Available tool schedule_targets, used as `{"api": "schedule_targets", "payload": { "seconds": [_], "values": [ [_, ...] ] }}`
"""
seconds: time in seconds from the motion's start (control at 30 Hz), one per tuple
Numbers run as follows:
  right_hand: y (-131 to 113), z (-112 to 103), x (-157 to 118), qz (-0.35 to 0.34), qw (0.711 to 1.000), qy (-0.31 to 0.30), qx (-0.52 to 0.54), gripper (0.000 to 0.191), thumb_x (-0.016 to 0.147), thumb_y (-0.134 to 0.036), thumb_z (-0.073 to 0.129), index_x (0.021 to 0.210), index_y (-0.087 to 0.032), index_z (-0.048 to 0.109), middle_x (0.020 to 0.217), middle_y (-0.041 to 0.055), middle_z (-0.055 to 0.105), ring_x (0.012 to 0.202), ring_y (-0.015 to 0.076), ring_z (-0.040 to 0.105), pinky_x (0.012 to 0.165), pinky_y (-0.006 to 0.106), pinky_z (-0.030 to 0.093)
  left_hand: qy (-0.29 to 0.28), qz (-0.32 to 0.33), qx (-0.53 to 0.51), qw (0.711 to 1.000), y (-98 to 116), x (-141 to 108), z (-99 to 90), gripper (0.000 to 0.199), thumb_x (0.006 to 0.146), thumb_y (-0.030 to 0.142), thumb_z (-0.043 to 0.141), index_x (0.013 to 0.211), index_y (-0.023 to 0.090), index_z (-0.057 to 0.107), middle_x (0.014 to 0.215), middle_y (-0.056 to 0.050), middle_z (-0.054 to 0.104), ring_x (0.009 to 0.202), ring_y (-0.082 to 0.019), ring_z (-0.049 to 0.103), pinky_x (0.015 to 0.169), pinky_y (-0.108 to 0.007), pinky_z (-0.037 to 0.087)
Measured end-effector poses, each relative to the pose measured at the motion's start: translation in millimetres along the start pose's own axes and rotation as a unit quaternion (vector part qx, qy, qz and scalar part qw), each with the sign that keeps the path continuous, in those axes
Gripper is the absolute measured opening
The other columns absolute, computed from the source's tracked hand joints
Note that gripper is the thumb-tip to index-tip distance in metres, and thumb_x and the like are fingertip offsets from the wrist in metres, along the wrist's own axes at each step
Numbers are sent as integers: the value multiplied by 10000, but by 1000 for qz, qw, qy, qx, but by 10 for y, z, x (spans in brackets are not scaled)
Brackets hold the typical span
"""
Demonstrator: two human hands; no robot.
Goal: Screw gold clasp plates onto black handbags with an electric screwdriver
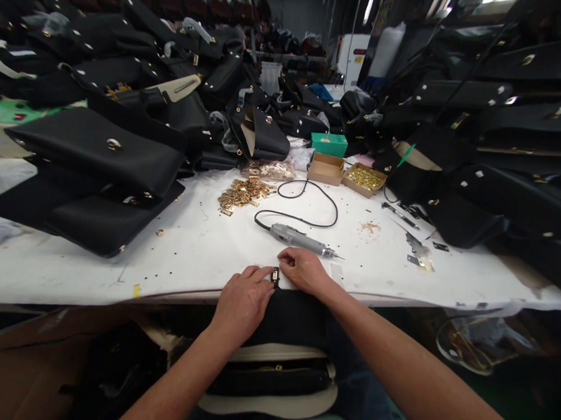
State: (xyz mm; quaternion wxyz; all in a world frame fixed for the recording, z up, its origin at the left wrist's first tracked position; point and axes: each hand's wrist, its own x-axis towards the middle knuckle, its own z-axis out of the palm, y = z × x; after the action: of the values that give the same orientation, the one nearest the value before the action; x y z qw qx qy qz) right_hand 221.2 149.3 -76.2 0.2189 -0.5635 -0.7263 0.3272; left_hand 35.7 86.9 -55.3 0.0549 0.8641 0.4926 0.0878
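"While both hands are close together at bottom mid-frame, what's the L hand [246,299] doing?"

"Its fingers rest on a black bag [298,320], tips right by a small metal piece [275,275]. Can't tell if that grip is tight."

"& the R hand [303,271]?"

"Fingers bent, tips just beside that metal piece, on its right. Can't see if that grip has anything in it."

"Where's the bag, exactly?"

"Bottom ctr, top end at the edge of the white counter [232,239]. Lower down it has tan trim [270,407] & a gold zip pull [278,367]."

"What else is nr?"

"Gray power tool [298,237], just above the hands, mid-frame. Pile of gold bits [244,194] is up & left of it; small open box [364,178] w/ more is up & right. Big bag [100,150], also black, is mid-left."
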Motion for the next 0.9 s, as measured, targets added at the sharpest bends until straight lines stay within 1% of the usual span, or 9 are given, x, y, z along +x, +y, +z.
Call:
{"api": "schedule_targets", "payload": {
  "seconds": [0.1, 0.2, 0.37, 0.53, 0.63, 0.73, 0.8, 0.9],
  "values": [
    [39, -13, -38, -27, 999, 1, 33, 160, 871, -187, 640, 974, -176, 762, 890, 32, 736, 771, 141, 637, 714, 234, 454, -20, 10, 5, 1000, 24, 34, -50, 172, 976, 184, 555, 1004, 241, 715, 1313, 7, 680, 1127, -255, 601, 817, -435, 538],
    [45, 5, -58, -32, 999, 1, 31, 116, 853, -216, 675, 917, -187, 768, 896, 27, 723, 781, 134, 633, 706, 226, 446, -38, 13, -1, 999, 29, 70, -95, 166, 969, 177, 559, 968, 242, 712, 1284, 12, 690, 1086, -248, 608, 806, -424, 538],
    [-49, 4, -7, 19, 999, -11, -45, 136, 818, -231, 651, 860, -227, 780, 894, 15, 744, 805, 152, 645, 694, 244, 425, -43, 6, -24, 999, -18, 86, -88, 153, 966, 182, 572, 961, 248, 710, 1240, 11, 699, 1100, -242, 602, 858, -417, 529],
    [-134, -66, 115, 69, 990, -68, -106, 151, 790, -287, 656, 858, -274, 790, 892, -4, 772, 835, 181, 670, 646, 257, 396, -44, 6, -40, 998, -52, 71, -79, 136, 960, 187, 584, 979, 247, 704, 1215, -2, 699, 1110, -240, 598, 888, -413, 518],
    [-132, -96, 189, 73, 986, -91, -119, 159, 782, -296, 651, 853, -281, 793, 897, -9, 776, 835, 183, 675, 632, 260, 384, -55, 12, -50, 997, -60, 103, -99, 123, 951, 186, 592, 967, 246, 699, 1194, -9, 700, 1103, -237, 596, 889, -399, 512],
    [-151, -120, 220, 66, 986, -98, -118, 165, 779, -288, 642, 849, -283, 791, 900, -11, 776, 835, 182, 674, 624, 260, 371, -69, 15, -51, 996, -57, 146, -134, 120, 950, 185, 580, 940, 239, 686, 1109, -21, 703, 1054, -234, 595, 870, -390, 504],
    [-194, -131, 191, 66, 986, -99, -115, 166, 780, -275, 638, 851, -278, 789, 900, -7, 775, 841, 185, 674, 631, 261, 370, -71, 10, -51, 996, -33, 134, -167, 114, 946, 179, 574, 932, 234, 672, 1067, -23, 699, 1026, -230, 591, 863, -385, 498],
    [-234, -106, 83, 66, 987, -93, -110, 163, 802, -260, 622, 847, -257, 778, 901, 5, 772, 848, 190, 677, 648, 266, 377, -62, -7, -58, 996, 25, 39, -189, 74, 928, 195, 604, 959, 236, 659, 1077, -18, 699, 1039, -228, 586, 859, -376, 493]
  ]
}}
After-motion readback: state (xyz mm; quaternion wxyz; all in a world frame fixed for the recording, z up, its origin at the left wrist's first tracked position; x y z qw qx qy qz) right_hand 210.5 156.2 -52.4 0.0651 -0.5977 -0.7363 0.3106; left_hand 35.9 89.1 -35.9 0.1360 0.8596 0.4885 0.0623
